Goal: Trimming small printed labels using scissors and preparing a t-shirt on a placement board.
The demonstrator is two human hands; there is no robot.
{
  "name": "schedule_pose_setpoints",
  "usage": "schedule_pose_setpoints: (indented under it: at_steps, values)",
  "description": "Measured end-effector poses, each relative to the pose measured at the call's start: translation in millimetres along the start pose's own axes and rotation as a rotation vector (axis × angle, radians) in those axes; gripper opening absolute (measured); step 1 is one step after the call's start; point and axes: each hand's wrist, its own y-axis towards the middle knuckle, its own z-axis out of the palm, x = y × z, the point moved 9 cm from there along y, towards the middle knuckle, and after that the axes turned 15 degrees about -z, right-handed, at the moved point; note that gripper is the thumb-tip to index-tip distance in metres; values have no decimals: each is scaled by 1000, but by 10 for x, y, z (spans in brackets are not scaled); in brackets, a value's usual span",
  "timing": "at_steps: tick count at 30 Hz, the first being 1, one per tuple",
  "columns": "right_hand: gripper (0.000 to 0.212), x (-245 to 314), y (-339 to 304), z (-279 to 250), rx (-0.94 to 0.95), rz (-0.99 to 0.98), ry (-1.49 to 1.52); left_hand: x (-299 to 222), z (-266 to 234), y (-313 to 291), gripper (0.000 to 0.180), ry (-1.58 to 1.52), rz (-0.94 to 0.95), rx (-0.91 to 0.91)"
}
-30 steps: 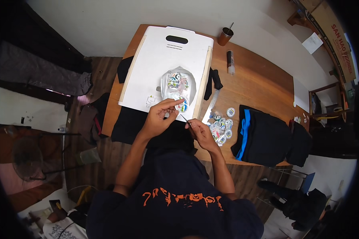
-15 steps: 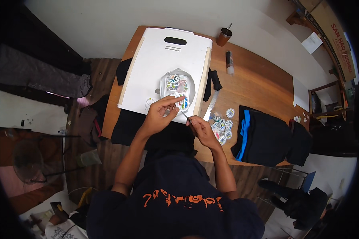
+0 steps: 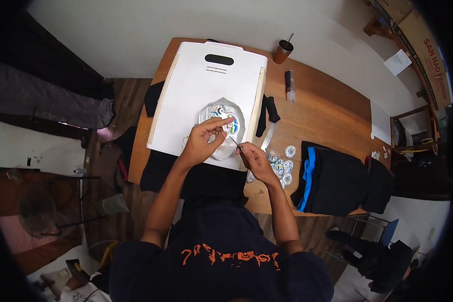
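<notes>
My left hand point(image 3: 202, 143) is over the near part of a white board, its forefinger stretched across a round, colourful sticker point(image 3: 232, 124). The sticker seems held between that finger and the thumb. In my right hand point(image 3: 255, 161), just to the right, is a thin, dark pointed tool point(image 3: 233, 141), pinched by the fingers; its tip reaches toward the sticker and its exact kind is too small to tell. Beneath both hands lies a crumpled clear plastic bag point(image 3: 223, 153) with several printed stickers point(image 3: 216, 110) in it.
The white board point(image 3: 186, 95) has a handle slot and rests on a wooden table point(image 3: 317, 121). At right are loose round stickers point(image 3: 287, 168), a metal ruler point(image 3: 269, 136), folded black cloth point(image 3: 334, 178) with a blue strip point(image 3: 307, 176), a bottle point(image 3: 290, 85) and a brown cup point(image 3: 283, 52).
The plastic bag has slid toward me on the board and now shows below my left hand. The sticker and tool tip are slightly farther from me; both hands keep nearly the same pose.
</notes>
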Motion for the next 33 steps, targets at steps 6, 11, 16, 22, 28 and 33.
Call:
schedule_pose_setpoints:
  at_steps: [6, 11, 16, 22, 28, 33]
  values:
    - [35, -21, 101, -2, -11, 25, 10, 41, -70, 99, 42, -6, -9, -4]
    - [34, -101, 104, -10, -7, 40, 0, 80, -95, 126, 43, 19, -14, 0]
    - [34, -160, 80, 9, -23, 52, 18, 111, -125, 132, 43, 11, -37, -13]
    - [34, -119, 57, 35, -45, 61, 30, 148, -165, 120, 42, 15, -38, -28]
    - [33, -253, -54, 59, -102, 81, 94, 96, -176, 34, 41, -55, -17, -116]
    - [34, -233, -95, 140, -143, 33, 185, 57, -146, -22, 42, -93, 9, -143]
